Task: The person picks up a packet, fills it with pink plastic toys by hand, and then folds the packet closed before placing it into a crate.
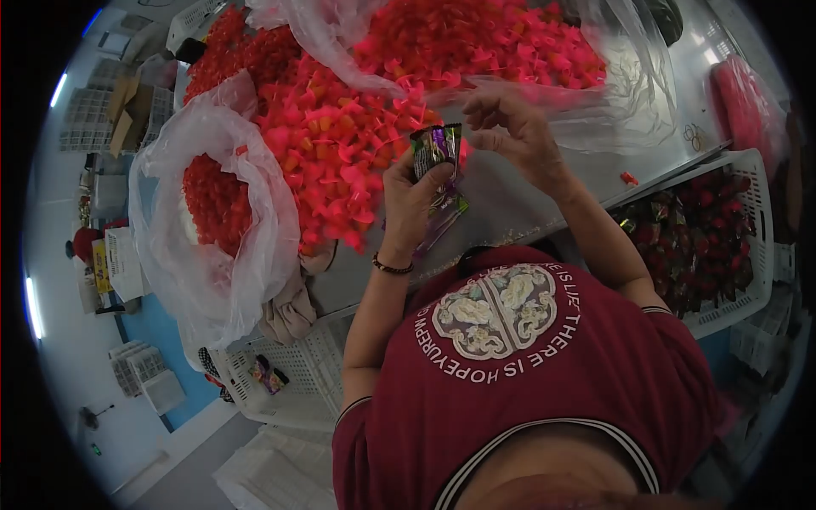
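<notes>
My left hand (414, 194) grips a small dark packet (436, 146) with purple and green print, held upright above the table edge. More of the same wrappers hang below it (445, 210). My right hand (510, 127) hovers just right of the packet top, fingers curled and apart, holding nothing I can see. A big heap of small red and orange plastic pieces (331, 144) lies right behind the hands.
Clear plastic bags hold more red pieces at the left (217, 200) and at the top (476, 38). A white crate (748, 246) with dark and red items stands at the right. Another white crate (289, 382) sits lower left, with a cloth (289, 310) above it.
</notes>
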### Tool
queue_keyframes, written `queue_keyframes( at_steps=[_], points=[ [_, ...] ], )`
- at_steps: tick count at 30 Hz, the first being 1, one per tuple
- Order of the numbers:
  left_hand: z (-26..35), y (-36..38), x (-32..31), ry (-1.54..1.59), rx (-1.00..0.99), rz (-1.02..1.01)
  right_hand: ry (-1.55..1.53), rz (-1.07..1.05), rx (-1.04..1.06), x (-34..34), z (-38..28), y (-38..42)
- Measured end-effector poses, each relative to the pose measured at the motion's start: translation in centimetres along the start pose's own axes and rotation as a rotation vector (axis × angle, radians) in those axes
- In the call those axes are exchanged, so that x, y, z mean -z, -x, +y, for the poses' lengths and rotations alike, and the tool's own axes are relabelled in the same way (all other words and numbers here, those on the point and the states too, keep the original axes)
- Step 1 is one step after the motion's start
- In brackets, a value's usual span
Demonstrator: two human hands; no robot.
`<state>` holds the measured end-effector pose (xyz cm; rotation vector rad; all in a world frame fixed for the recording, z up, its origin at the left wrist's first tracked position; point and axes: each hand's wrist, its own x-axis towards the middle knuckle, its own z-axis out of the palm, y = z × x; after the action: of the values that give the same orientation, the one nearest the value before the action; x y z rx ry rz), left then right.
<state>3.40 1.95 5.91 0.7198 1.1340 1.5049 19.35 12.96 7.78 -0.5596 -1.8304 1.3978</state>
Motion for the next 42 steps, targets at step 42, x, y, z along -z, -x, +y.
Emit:
queue_keyframes(
  at_steps=[42],
  points=[
    [-3.9,0.5,1.6,-0.28,0.073,-0.107,0.023,1.278,-0.252,21.9,-3.7,20.9]
  ],
)
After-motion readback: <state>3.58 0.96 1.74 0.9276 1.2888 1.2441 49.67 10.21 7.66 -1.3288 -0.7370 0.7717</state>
